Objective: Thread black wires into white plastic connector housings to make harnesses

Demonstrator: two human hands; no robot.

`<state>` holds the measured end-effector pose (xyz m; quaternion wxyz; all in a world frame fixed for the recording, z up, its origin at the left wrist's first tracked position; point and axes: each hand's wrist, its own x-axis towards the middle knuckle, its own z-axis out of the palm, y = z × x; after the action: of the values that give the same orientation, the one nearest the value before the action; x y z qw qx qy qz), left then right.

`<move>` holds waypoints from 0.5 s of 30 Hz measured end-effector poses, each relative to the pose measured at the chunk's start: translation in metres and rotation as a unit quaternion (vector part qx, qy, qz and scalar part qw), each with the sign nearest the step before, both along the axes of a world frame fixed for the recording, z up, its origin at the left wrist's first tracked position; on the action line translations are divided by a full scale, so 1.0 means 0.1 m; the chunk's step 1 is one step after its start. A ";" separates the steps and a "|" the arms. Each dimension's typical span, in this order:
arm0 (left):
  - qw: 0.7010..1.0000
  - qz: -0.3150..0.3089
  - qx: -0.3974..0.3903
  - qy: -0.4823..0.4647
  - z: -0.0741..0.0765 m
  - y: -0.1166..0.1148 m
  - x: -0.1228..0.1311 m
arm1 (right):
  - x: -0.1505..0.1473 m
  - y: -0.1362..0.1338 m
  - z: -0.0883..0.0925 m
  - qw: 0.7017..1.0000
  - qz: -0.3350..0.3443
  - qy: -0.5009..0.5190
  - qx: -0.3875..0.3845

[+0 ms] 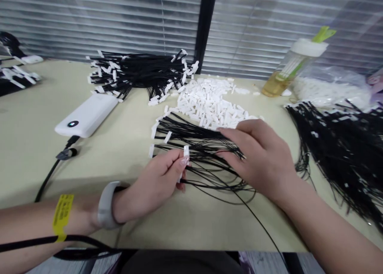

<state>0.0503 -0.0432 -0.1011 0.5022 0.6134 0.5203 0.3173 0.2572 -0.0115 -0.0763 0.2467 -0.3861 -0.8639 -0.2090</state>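
My left hand (163, 174) pinches a small white plastic connector (186, 151) between thumb and fingertips, low over the table. Black wires run to the right from about this connector. A loose bunch of black wires (206, 144) with white connectors on its left ends lies just beyond and beside the hand. Over the right part of this bunch is my right hand (259, 158), its thumb and index finger apart with wires between them. Whether its fingertips touch the wires is not clear; its other fingers are mostly hidden. One thin wire trails toward the table's front edge.
Loose white connectors (212, 102) lie heaped behind the bunch. A pile of finished-looking black cables (140, 70) lies at the back, a white power bank (88, 114) at left. At right are a bottle (287, 70), a plastic bag (332, 88) and more black wires (344, 146).
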 end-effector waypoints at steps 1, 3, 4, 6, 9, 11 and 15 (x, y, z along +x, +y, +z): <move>1.000 -0.007 -0.010 -0.011 0.00 0.00 0.00 | 0.05 0.03 0.02 0.999 -0.024 -0.010 0.018; 0.998 -0.028 -0.035 -0.032 0.02 -0.01 -0.01 | 0.13 0.09 0.05 0.997 -0.055 -0.036 0.046; 0.997 -0.042 -0.048 -0.038 0.03 -0.01 -0.01 | 0.17 0.12 0.06 0.995 -0.059 -0.051 0.059; 0.994 -0.071 -0.072 -0.043 0.06 -0.03 -0.03 | 0.23 0.20 0.07 0.992 -0.051 -0.072 0.092; 0.989 -0.097 -0.100 -0.056 0.08 -0.04 -0.04 | 0.28 0.29 0.06 0.983 -0.027 -0.068 0.167; 0.988 -0.076 -0.112 -0.078 0.07 -0.03 -0.04 | 0.30 0.31 0.06 0.987 0.005 -0.045 0.156; 0.990 0.018 -0.081 -0.112 -0.01 0.00 -0.02 | 0.36 0.22 0.14 0.993 0.065 0.102 -0.010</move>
<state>0.0480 -0.0428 -0.1021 0.5998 0.5217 0.4956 0.3499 0.2930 0.0105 -0.0626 0.3431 -0.3513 -0.8592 -0.1436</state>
